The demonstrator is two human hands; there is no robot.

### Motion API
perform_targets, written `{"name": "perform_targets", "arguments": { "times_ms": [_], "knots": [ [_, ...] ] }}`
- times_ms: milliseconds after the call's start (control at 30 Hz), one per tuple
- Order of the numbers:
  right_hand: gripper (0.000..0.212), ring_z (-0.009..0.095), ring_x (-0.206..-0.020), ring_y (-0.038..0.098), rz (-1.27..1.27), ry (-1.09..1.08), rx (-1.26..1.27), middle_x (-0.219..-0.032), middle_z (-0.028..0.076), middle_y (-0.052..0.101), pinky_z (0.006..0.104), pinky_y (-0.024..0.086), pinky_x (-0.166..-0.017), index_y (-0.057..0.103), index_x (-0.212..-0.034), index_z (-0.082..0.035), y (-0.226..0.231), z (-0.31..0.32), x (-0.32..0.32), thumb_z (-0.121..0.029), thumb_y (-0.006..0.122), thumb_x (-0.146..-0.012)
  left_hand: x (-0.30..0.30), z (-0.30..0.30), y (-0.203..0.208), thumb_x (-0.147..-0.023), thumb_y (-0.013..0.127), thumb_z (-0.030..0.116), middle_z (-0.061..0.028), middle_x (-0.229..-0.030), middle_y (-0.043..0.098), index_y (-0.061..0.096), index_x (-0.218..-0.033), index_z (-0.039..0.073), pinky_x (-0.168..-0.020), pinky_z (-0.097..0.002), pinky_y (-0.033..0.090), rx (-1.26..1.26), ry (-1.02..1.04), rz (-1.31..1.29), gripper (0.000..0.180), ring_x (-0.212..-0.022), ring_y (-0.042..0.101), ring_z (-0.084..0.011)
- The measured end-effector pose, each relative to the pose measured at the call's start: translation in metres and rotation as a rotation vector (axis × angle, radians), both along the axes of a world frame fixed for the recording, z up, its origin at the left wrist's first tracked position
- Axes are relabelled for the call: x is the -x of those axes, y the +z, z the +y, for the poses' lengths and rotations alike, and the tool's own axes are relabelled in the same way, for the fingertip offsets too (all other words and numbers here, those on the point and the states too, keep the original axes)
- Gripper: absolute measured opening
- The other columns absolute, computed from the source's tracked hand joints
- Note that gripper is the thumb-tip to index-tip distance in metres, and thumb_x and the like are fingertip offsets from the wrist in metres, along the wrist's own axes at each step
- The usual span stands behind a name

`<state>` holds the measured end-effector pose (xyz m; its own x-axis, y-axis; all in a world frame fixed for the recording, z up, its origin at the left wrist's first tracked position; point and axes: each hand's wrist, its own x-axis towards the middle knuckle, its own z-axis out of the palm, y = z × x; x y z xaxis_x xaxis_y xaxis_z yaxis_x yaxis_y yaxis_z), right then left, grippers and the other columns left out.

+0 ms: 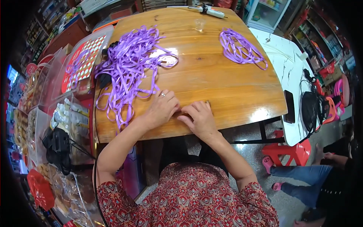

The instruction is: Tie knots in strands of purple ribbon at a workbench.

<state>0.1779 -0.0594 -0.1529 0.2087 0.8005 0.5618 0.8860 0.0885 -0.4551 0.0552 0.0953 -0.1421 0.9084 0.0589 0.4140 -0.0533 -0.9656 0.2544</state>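
My left hand (163, 108) rests over the near part of the wooden table, fingers curled and a ring on one of them. Close beside it is my right hand (199, 118), its fingers bent in and its thumb toward the left hand. Whatever the fingertips hold, if anything, is too small or hidden to make out. A large tangled heap of purple ribbon (130, 60) spreads over the left side of the table, and its loops reach close to my left wrist. At the far right lies a smaller looped bundle of purple ribbon (239, 48).
The wooden table (200, 81) bears a small clear cup (199, 25) and a white power strip (212, 12) at its far edge. On the white side table (278, 49) lies a phone (289, 106). Plastic bins stand left; a red stool (289, 153) and another person's legs (302, 178) are right.
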Motion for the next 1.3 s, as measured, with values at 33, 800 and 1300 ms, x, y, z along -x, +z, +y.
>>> {"name": "perform_targets", "arguments": {
  "times_ms": [33,800,1300],
  "knots": [
    [0.024,0.026,-0.082,0.053,0.014,-0.006,0.012,-0.080,0.006,0.053,0.0405,0.040,-0.076,0.063,-0.087,-0.009,-0.002,-0.001,-0.001,-0.024,0.074,-0.073,0.000,-0.002,0.000,-0.077,0.066,0.012,-0.0102,-0.084,0.049,0.054,-0.081,0.007,-0.079,-0.0414,0.036,0.007,0.014,-0.007,0.013,-0.086,0.048,-0.0306],
    [0.019,0.027,-0.072,0.057,0.150,0.047,0.102,-0.074,0.007,0.058,0.0391,0.044,-0.068,0.061,-0.078,-0.006,0.014,0.033,-0.006,-0.021,0.073,-0.075,0.027,0.020,-0.001,-0.094,0.054,0.011,-0.0120,-0.083,0.055,0.055,-0.096,0.000,-0.067,-0.0324,0.043,0.581,0.502,-0.359,0.011,-0.073,0.053,-0.0235],
    [0.024,0.037,-0.077,0.064,-0.084,0.149,0.623,-0.076,0.020,0.065,0.0473,0.050,-0.070,0.065,-0.075,-0.002,0.032,0.047,-0.016,-0.025,0.061,-0.080,0.024,-0.008,0.008,-0.079,0.065,0.005,-0.0126,-0.090,0.058,0.060,-0.091,0.000,-0.076,-0.0389,0.042,0.216,0.165,-0.152,0.014,-0.086,0.055,-0.0309]
  ]
}}
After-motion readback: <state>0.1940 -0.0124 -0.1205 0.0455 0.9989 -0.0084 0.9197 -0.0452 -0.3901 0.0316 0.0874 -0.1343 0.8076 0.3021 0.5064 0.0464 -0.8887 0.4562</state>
